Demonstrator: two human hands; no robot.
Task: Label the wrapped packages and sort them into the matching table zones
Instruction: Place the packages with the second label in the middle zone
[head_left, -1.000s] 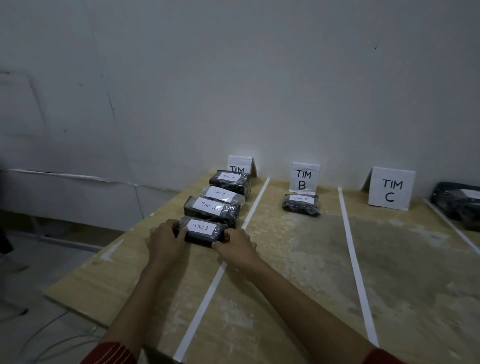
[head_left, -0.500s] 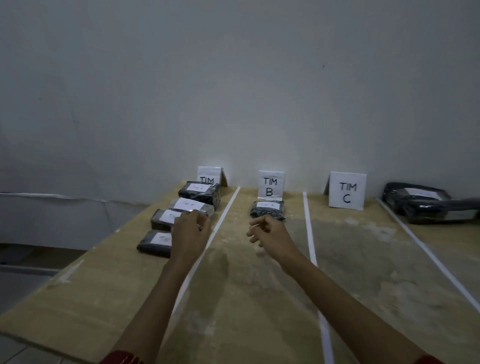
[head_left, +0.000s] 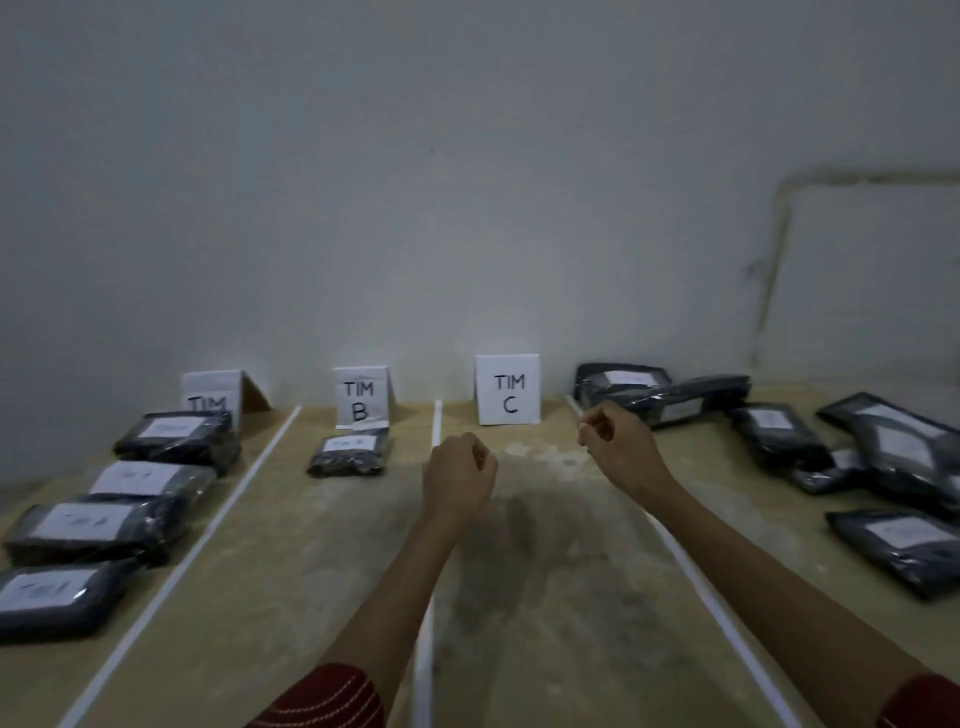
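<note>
Hands (head_left: 458, 475) loosely curled, empty, packages (head_left: 93, 527) lying crosswise

Plain grey-white plaster wall (head_left: 467, 182) fills upper half of view, behind table's far edge. Faint raised rectangular outline, like painted-over frame (head_left: 784, 234), marks wall at upper right; dark vertical stain along its left side. Small dark speck (head_left: 432, 150) on wall near centre. Paint uneven, slightly mottled, duller toward the left. Lower left, beyond table's edge, wall runs down into shadow; detail there too dim to make out. Dim lighting overall, picture soft and a little blurred.
</note>
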